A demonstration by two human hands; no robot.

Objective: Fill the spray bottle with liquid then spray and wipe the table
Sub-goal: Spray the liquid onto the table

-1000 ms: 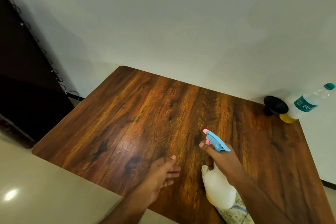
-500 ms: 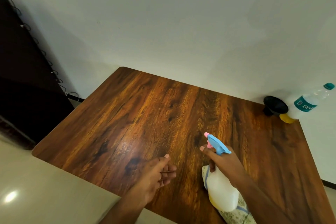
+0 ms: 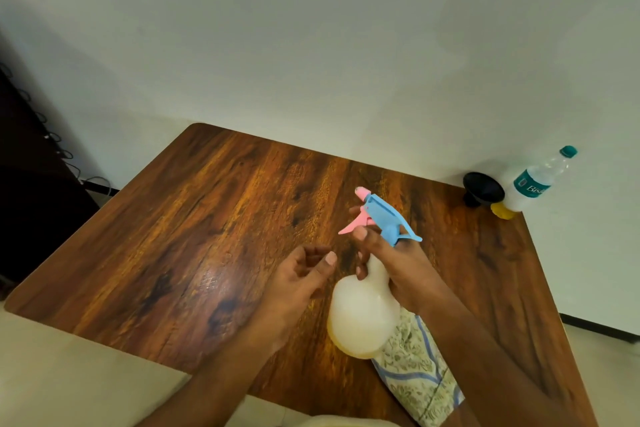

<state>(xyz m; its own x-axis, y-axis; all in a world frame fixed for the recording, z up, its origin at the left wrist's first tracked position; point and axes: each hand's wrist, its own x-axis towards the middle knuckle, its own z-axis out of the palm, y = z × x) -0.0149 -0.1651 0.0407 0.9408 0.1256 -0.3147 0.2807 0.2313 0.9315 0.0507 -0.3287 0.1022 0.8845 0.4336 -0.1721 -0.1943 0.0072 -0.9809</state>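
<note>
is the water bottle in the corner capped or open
Capped. The water bottle stands at the table's far right corner with its teal cap on, beside the black funnel.

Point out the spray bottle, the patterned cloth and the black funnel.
spray bottle (image 3: pixel 360 319), head view, on its white rounded body.
patterned cloth (image 3: pixel 415 378), head view, on its leaf-printed middle.
black funnel (image 3: pixel 483 186), head view, on its wide bowl.

Dark cabinet (image 3: pixel 31 204) with looped cables (image 3: pixel 52 139) at left, against the white wall (image 3: pixel 311 45).
</note>
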